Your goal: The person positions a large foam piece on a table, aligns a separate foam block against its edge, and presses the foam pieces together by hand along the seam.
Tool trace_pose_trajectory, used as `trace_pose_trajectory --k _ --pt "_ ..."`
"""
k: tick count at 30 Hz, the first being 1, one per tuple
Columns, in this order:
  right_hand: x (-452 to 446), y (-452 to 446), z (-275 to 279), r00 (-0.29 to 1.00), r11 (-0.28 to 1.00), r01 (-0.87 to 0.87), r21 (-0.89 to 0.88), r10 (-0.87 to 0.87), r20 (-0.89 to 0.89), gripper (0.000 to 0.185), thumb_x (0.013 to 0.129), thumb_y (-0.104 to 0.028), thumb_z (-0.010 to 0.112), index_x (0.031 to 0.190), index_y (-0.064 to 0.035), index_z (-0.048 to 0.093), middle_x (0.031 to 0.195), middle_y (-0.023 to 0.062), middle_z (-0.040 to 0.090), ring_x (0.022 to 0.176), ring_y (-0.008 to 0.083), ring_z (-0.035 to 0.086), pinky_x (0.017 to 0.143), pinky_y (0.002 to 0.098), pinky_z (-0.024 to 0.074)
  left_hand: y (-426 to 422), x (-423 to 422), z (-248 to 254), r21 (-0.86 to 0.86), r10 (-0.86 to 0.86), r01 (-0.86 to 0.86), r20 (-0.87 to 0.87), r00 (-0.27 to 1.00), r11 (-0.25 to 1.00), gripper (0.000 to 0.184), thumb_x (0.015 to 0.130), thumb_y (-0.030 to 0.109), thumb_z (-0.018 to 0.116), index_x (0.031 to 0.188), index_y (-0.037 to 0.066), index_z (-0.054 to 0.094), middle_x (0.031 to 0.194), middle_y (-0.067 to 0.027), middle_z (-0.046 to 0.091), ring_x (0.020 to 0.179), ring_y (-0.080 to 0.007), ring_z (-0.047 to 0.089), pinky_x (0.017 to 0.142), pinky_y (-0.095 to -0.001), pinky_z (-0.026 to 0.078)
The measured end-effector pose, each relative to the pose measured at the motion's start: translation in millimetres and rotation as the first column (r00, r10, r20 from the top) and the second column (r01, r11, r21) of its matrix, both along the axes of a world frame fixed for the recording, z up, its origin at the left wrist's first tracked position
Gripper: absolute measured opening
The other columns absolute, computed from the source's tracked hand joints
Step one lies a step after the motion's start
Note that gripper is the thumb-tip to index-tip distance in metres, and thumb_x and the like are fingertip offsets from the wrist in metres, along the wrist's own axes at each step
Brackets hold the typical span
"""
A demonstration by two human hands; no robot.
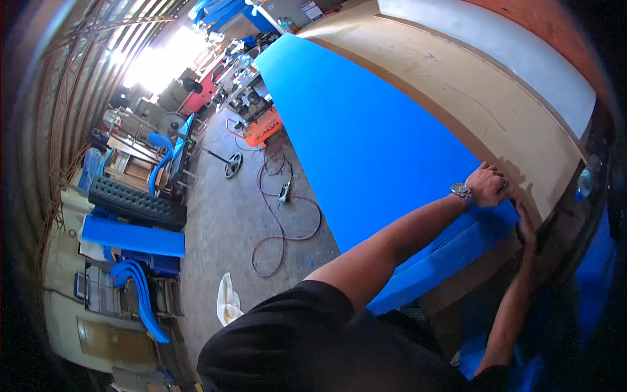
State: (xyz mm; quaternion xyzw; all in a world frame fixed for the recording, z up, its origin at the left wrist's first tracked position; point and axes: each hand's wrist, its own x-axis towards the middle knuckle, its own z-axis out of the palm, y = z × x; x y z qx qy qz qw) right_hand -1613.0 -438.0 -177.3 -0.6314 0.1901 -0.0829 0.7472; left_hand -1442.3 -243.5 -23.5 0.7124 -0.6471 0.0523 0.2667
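Note:
A long, thick slab of blue foam (pixel 366 137) stretches away from me on a raised surface, beside a brown board. My left hand (pixel 486 185), with a metal watch (pixel 461 189) on its wrist, rests on top of the slab's near right corner. Its fingers are curled at the edge. Lower down, my right hand (pixel 525 225) holds the end face of the same corner, its fingers pointing up along the side and partly hidden in shadow. The slab's near end shows a thick cut side, with a brownish layer (pixel 467 277) beneath it.
Along the right lies the brown board (pixel 457 72), with a white panel (pixel 503 55) behind. An orange air compressor (pixel 262 127) and a looped hose (pixel 281 228) are on the concrete floor. Blue padded pieces (pixel 134 235) and a black tufted cushion (pixel 137 201) stand at the left wall.

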Motion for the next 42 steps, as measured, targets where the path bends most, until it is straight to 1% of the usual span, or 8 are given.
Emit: trace_pose_trajectory --k 4,11,14,15,17,21,34,42 --pt "-14 43 110 0.99 0.895 -0.142 -0.424 0.13 -0.057 0.053 0.103 -0.038 0.037 0.141 -0.0002 0.041 0.139 0.0054 0.049 0.122 0.0182 0.048 0.106 0.0294 0.0338 -10 8 -21 0.048 -0.027 0.017 0.21 0.977 0.999 0.017 0.078 0.026 0.055 0.073 0.012 0.065 0.076 -0.0071 0.065 0.084 -0.0287 0.054 0.082 -0.0443 0.037" --pt "-5 67 119 0.996 0.935 -0.05 -0.352 0.021 -0.084 0.044 0.097 -0.032 0.055 0.131 -0.0039 0.055 0.13 0.0106 0.057 0.116 0.0173 0.053 0.104 0.0292 0.0359 -1 14 -5 0.03 -0.092 0.089 0.117 0.989 0.996 0.016 0.077 0.023 0.056 0.075 0.011 0.066 0.078 -0.0082 0.067 0.082 -0.0289 0.055 0.086 -0.0483 0.036" --pt "11 83 126 0.978 0.854 0.012 -0.52 -0.117 -0.171 0.046 0.09 -0.03 0.066 0.126 -0.0025 0.059 0.121 0.009 0.063 0.104 0.0176 0.06 0.094 0.0287 0.0447 -4 20 -2 0.357 -0.177 0.117 0.139 0.974 0.927 0.018 0.077 0.022 0.056 0.081 0.009 0.068 0.081 -0.0095 0.067 0.071 -0.0301 0.057 0.075 -0.0458 0.044" --pt "12 91 106 0.988 0.958 0.133 -0.253 -0.109 0.108 0.045 0.088 -0.032 0.068 0.123 -0.0035 0.061 0.113 0.0085 0.066 0.097 0.0178 0.063 0.089 0.0286 0.0484 2 26 -2 0.363 -0.183 0.131 0.112 0.977 0.922 0.018 0.076 0.019 0.057 0.085 0.009 0.068 0.084 -0.01 0.067 0.072 -0.0301 0.058 0.074 -0.0444 0.046" --pt "16 88 86 0.951 0.853 0.116 -0.509 -0.243 -0.19 0.04 0.092 -0.036 0.063 0.118 -0.0058 0.065 0.106 0.0077 0.069 0.093 0.0147 0.063 0.086 0.0269 0.0477 1 32 -11 0.359 -0.204 0.177 0.038 0.978 0.916 0.023 0.074 0.014 0.058 0.092 0.007 0.069 0.09 -0.0112 0.068 0.074 -0.03 0.06 0.072 -0.0417 0.048" --pt "3 121 131 0.962 0.859 0.271 -0.435 -0.251 0.105 0.045 0.09 -0.038 0.064 0.118 -0.0025 0.064 0.101 0.0088 0.07 0.081 0.0147 0.063 0.072 0.0307 0.0486 6 39 -9 0.104 -0.305 0.301 0.03 0.952 0.948 0.021 0.081 0.008 0.052 0.095 0.006 0.067 0.098 -0.0115 0.069 0.089 -0.0314 0.062 0.081 -0.0414 0.047" --pt "9 122 135 0.923 0.84 0.215 -0.499 -0.342 -0.178 0.044 0.088 -0.043 0.065 0.109 -0.0048 0.069 0.087 0.0096 0.072 0.07 0.0156 0.063 0.065 0.0285 0.0484 14 29 11 0.084 -0.348 0.346 0.014 0.937 0.934 0.02 0.092 0.02 0.051 0.091 0.006 0.065 0.097 -0.0117 0.067 0.087 -0.0313 0.06 0.084 -0.0406 0.041" --pt "34 100 97 0.938 0.807 0.347 -0.478 -0.309 0.16 0.034 0.089 -0.034 0.066 0.096 -0.0007 0.07 0.069 0.005 0.064 0.058 0.0106 0.053 0.055 0.0302 0.0436 6 25 18 0.357 -0.252 0.207 0.083 0.964 0.911 0.028 0.094 0.026 0.048 0.107 0.006 0.064 0.11 -0.0075 0.067 0.104 -0.0282 0.059 0.094 -0.0413 0.038"
